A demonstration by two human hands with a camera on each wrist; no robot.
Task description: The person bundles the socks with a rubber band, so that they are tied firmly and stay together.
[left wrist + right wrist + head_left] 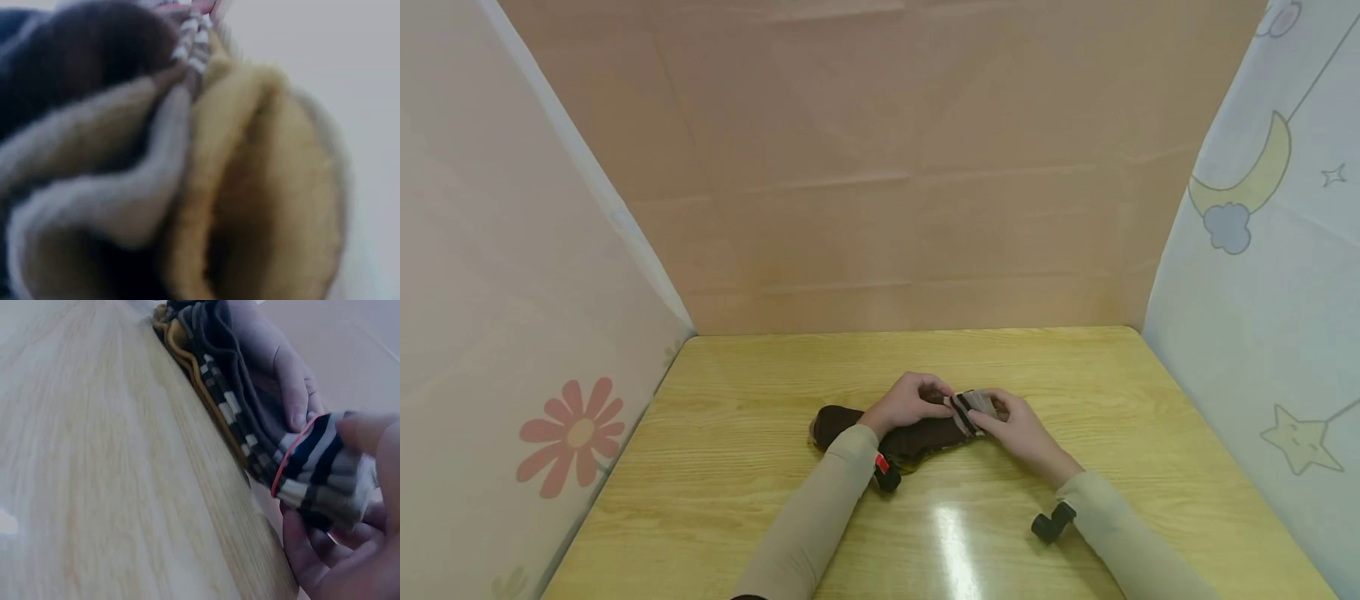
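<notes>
A bundle of socks (pixel 928 435) lies across the wooden table, dark brown along the top with grey and black striped cuffs at its right end. Around the cuffs runs a thin red rubber band (pixel 289 455). My left hand (pixel 910 403) pinches the bundle beside the band, its thumb on the dark sock. On the other side of the band, my right hand (pixel 1021 427) grips the striped cuffs (pixel 331 462) between thumb and fingers. Close up in the left wrist view, folds of a mustard sock (pixel 275 181) and a grey-edged sock (pixel 125 194) hang blurred.
The wood-grain table (pixel 700 500) ends at a plain tan backdrop (pixel 910 183). White printed panels stand at both sides, with a red flower (pixel 578 433) on the left and a moon (pixel 1251 179) on the right. A small black camera sits at each wrist.
</notes>
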